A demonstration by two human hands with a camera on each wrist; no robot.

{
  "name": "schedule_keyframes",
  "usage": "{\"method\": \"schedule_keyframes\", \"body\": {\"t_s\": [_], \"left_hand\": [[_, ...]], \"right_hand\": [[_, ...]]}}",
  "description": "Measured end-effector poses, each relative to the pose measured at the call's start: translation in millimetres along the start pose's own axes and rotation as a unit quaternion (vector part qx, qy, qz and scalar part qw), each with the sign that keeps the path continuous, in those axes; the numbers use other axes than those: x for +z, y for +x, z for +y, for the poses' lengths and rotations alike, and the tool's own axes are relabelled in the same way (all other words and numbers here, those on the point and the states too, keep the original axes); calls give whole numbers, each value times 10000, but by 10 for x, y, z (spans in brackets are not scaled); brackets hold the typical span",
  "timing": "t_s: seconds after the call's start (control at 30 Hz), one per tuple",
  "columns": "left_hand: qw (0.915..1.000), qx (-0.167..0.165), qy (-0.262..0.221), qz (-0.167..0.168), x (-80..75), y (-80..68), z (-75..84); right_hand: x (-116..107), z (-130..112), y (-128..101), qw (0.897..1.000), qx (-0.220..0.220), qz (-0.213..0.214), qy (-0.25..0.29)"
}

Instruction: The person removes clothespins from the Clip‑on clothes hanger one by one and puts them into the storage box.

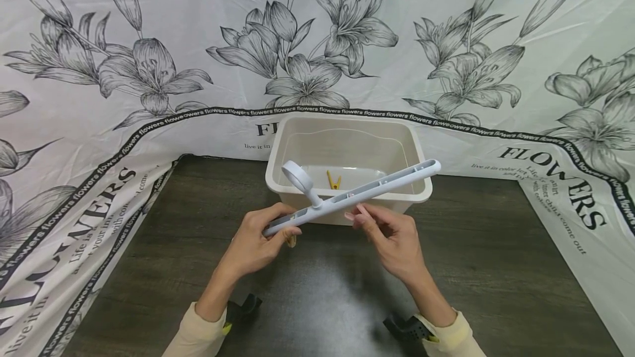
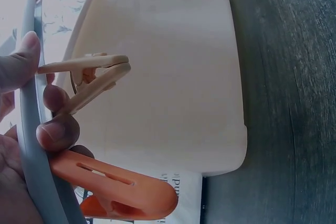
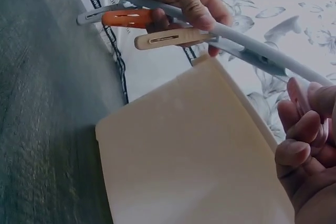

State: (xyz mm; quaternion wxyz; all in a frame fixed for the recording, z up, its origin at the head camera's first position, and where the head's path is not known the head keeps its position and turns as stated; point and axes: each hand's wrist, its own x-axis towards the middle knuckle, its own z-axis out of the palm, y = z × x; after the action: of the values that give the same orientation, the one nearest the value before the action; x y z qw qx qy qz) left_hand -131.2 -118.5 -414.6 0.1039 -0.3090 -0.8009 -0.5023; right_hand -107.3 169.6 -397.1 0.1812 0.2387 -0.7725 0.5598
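Observation:
My left hand (image 1: 278, 233) grips the left end of a pale grey hanger bar (image 1: 377, 186), which slants up to the right over a beige plastic tub (image 1: 347, 142). A round hook (image 1: 296, 176) rises from the bar's middle. An orange clip (image 2: 121, 190) and a beige clip (image 2: 89, 80) hang from the bar (image 2: 29, 129) beside my left fingers. My right hand (image 1: 357, 214) meets the bar's lower edge near the middle, its fingers (image 3: 302, 129) curled under the bar (image 3: 252, 43). A yellow clip (image 1: 334, 180) lies inside the tub.
The tub (image 3: 194, 156) stands at the back of a dark wooden table (image 1: 496, 269). A white cloth with grey flowers (image 1: 149, 70) drapes the wall behind and both table sides. The orange clip (image 3: 128, 18) and the beige clip (image 3: 170, 38) hang over the table near the tub's corner.

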Motion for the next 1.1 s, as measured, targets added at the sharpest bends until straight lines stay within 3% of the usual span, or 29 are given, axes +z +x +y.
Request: {"method": "schedule_keyframes", "body": {"t_s": [0.2, 0.3, 0.4, 0.5, 0.6, 0.67, 0.73, 0.83, 0.93, 1.1], "left_hand": [[10000, 64, -65, -22, -10, -3, 2], [9999, 88, -113, -32, -13, -4, -2], [9998, 92, -156, -39, -15, -5, -3], [9997, 110, -229, -61, -14, -6, 1], [9995, 129, -276, -71, -10, -5, 4], [9994, 175, -294, -66, -8, -1, 3], [9993, 207, -292, -58, -8, 0, 1], [9992, 247, -313, -46, -13, -2, -4], [9992, 207, -337, -43, -21, -4, -1], [9991, 153, -401, -54, -24, -2, 1]], "right_hand": [[-11, 0, 63, 9935, -1052, 353, -257], [-23, -1, 75, 9917, -1204, 391, -211], [-28, -10, 56, 9954, -902, 311, 2], [-24, -35, 24, 9986, -172, 104, 494], [-11, -74, 3, 9907, 571, -88, 1229], [1, -89, 3, 9840, 761, -130, 1608], [13, -97, 4, 9830, 642, -90, 1719], [30, -82, 13, 9918, -65, 129, 1271], [38, -60, 28, 9942, -885, 537, 278], [34, -52, 50, 9719, -1701, 1162, -1136]]}}
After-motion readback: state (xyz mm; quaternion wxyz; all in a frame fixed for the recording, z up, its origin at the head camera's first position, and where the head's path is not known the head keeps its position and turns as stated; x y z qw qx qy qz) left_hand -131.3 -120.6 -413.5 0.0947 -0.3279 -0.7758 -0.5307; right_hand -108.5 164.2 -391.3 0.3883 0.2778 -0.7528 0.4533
